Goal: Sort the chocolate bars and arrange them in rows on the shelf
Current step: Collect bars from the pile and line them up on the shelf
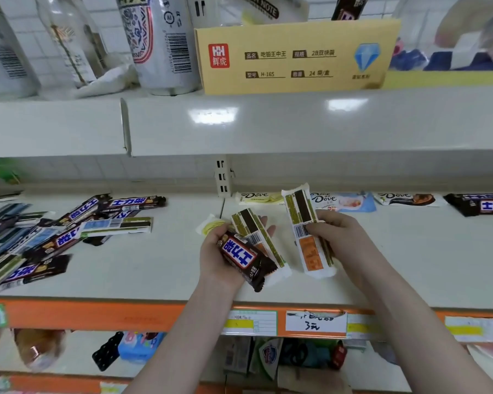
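Chocolate bars (54,231) lie in a loose, unsorted heap on the left part of the white shelf (154,260), dark wrappers and white ones overlapping at all angles. Your left hand (225,254) holds a small stack over the middle of the shelf: a dark brown bar (244,258) with blue and white lettering sits on top, under your thumb, and a white bar (256,237) turned back side up lies beneath it, with your fingertips showing past its far edge. A pale yellow-green wrapper (211,226) peeks out just behind that hand; you cannot tell whether the hand holds it or it rests on the shelf. Your right hand (333,231) pinches a second white bar (308,231), its barcode and orange panel facing up, with the fingers curled round its right edge and the thumb pressing near the barcode. This bar stands tilted, its top end pointing to the back of the shelf.

Along the back edge on the right, a row runs sideways: a cream Dove bar (256,198), a blue Dove bar (345,201), a Dove bar with a dark end (407,199), then a dark bar (478,204) at the far right. An orange price rail (97,315) edges the shelf front, carrying a handwritten tag (315,321). On the shelf above stands a yellow cardboard box (293,56).
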Action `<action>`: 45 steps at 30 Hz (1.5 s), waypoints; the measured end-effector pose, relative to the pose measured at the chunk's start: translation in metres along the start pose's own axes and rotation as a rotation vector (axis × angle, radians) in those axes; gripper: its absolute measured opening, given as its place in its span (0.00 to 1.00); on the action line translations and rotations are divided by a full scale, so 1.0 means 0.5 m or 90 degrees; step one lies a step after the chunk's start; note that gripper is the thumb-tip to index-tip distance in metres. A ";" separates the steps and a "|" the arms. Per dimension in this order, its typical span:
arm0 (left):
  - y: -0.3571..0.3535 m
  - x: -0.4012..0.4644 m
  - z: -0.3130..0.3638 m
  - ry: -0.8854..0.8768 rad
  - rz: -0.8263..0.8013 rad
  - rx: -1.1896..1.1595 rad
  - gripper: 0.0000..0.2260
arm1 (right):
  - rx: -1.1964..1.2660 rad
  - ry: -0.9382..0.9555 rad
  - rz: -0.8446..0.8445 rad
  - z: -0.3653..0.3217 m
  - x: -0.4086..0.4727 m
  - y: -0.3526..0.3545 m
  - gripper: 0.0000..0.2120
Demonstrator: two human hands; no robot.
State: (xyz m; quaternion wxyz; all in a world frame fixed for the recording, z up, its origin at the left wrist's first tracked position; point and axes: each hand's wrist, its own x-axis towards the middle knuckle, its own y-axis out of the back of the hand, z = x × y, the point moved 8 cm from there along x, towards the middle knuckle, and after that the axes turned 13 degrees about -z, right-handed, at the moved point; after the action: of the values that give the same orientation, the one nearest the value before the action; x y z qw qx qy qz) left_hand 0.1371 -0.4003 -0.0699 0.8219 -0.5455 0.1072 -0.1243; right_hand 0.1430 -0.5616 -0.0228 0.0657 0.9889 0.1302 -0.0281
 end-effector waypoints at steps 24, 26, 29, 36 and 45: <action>0.040 0.003 0.059 0.042 -0.008 0.010 0.06 | -0.602 0.027 -0.128 0.033 0.032 -0.008 0.26; 0.043 0.003 0.060 0.044 0.000 0.023 0.07 | -0.611 0.003 -0.124 0.035 0.030 0.007 0.27; 0.047 0.001 0.059 0.045 0.015 0.036 0.08 | -0.602 -0.018 -0.118 0.036 0.028 0.022 0.27; 0.055 -0.004 0.049 0.075 0.031 0.060 0.09 | -0.573 -0.018 -0.108 0.040 0.031 0.028 0.17; 0.046 0.011 0.002 0.121 0.039 0.134 0.13 | -0.262 0.040 0.068 0.019 -0.023 0.121 0.14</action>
State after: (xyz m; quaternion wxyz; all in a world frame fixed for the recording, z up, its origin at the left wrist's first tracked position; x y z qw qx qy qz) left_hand 0.1448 -0.3926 -0.0908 0.8639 -0.4388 0.1878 -0.1608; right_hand 0.1473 -0.6237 -0.0239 0.2637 0.9605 0.0822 0.0335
